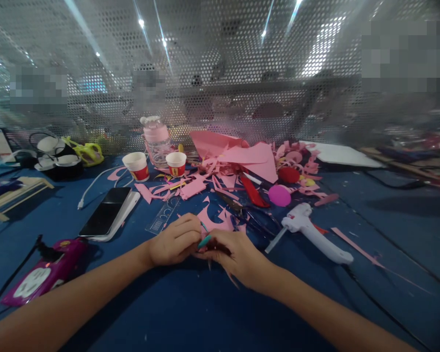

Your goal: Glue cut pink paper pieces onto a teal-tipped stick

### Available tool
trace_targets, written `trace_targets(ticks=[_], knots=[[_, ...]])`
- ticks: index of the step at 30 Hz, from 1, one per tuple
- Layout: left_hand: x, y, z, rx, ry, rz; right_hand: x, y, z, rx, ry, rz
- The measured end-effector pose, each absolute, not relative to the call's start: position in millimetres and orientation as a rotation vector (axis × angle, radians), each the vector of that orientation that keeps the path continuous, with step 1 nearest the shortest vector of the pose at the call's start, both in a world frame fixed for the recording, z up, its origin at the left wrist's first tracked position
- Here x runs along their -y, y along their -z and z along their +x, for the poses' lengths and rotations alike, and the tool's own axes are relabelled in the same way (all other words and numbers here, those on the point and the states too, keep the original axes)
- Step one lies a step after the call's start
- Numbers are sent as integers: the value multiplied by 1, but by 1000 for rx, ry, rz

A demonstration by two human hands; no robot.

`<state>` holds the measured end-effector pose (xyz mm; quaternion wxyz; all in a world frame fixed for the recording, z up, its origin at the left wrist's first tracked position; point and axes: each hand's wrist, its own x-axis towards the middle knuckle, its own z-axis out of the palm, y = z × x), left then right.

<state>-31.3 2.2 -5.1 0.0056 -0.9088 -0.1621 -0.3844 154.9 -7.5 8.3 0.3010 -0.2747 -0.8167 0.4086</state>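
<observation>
Magenta plastic showed first: one power strip (46,269), its black cable (14,275) cut off at the left edge. Then came one flat black phone (108,210) and two red-and-white paper cups (141,173). Over the blue bench (212,313), the left hand (178,239) curled, its grip hidden; the right hand (238,252) pinched one small teal piece (204,241) beside it, mostly covered. One white plastic glue gun (315,236) lay farther right.

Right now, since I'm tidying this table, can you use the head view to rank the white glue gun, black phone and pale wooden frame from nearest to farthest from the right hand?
1. White glue gun: just right of the right hand.
2. Black phone: left, past the left hand.
3. Pale wooden frame: far left.
</observation>
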Motion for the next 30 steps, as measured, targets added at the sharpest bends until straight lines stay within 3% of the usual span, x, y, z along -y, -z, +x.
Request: trace_targets(ticks=[16,30], knots=[[-6,11,-34,932,1474,-2989,0,-3,157,1830,-1166,-913],[-10,7,-23,1758,1765,-3260,-4,7,158,1799,-1009,-960]])
